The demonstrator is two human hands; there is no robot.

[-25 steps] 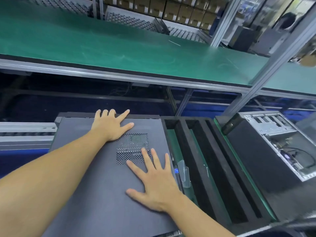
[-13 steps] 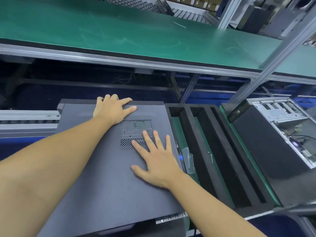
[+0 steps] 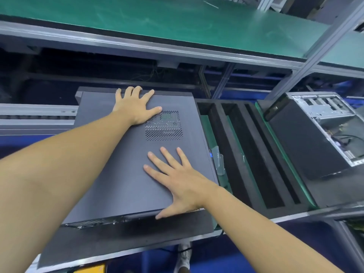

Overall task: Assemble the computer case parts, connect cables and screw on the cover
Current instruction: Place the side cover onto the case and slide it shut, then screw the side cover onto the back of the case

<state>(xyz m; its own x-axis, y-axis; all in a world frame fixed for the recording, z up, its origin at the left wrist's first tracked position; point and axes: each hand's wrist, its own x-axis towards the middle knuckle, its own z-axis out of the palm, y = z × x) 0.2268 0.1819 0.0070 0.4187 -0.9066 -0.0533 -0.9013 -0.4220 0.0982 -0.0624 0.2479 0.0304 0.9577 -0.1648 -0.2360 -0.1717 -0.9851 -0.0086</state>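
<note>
1. Left hand [image 3: 136, 107]: fingers straight and spread, palm flat on the cover [image 3: 118, 174], fingertips at its far edge.
2. Cover: lies beneath both palms. Judged a stiff, thin, smooth sheet, liable to slide. Handle it by the edges, clear of the vent grille [image 3: 163, 126] between the hands.
3. Right hand [image 3: 181, 184]: flat, fingers spread, thumb at the near edge.
4. No brand, label or writing is legible.

Cover [image 3: 122, 174]: under both hands, with the left hand [image 3: 134, 108] at its far edge and the right hand [image 3: 182, 186] at its near edge.
Vent holes [image 3: 163, 126]: between the hands.
Slotted tray [image 3: 275, 164]: just right of the right hand.
Open case [image 3: 325, 133]: farther right.
</note>
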